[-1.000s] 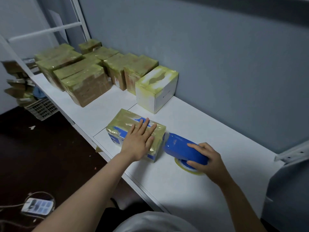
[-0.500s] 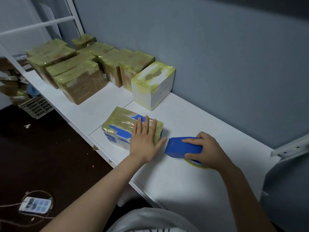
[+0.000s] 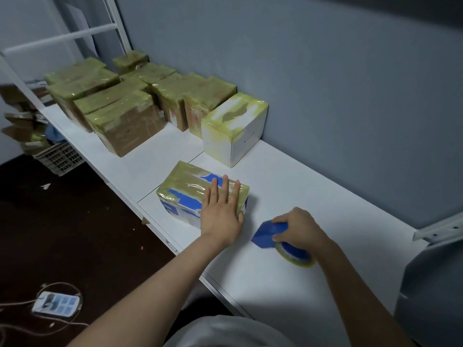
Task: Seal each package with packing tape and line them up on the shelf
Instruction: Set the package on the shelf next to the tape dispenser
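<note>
Left hand (image 3: 221, 216) is laid flat on the box (image 3: 185, 194), fingers straight & slightly spread over the taped top at its right end, heel of the palm hanging past the near edge. Nothing is gripped there, only pressed. Right hand (image 3: 298, 227) is curled round the blue tape dispenser (image 3: 269, 232), which is held low over the shelf (image 3: 300, 171), just right of the box & apart from it. A yellowish tape roll (image 3: 295, 256) is seen under the wrist; whether it touches the shelf can't be told.

Box is set near the shelf's front edge, long side running left to right, wrapped in yellowish tape w/ blue & white print showing through. Behind it, against the wall (image 3: 325, 71), a white box (image 3: 235, 131) is stood upright, top taped. Further left, taped brown boxes (image 3: 125, 121) are packed close together in two rows, the nearest one just beside the white box.

Past the shelf's left end a crate (image 3: 60, 159) is seen on the dark floor (image 3: 75, 234), w/ cardboard (image 3: 22, 121) piled above it. A power strip (image 3: 56, 301) w/ cables is seen lying on the floor, bottom left.
</note>
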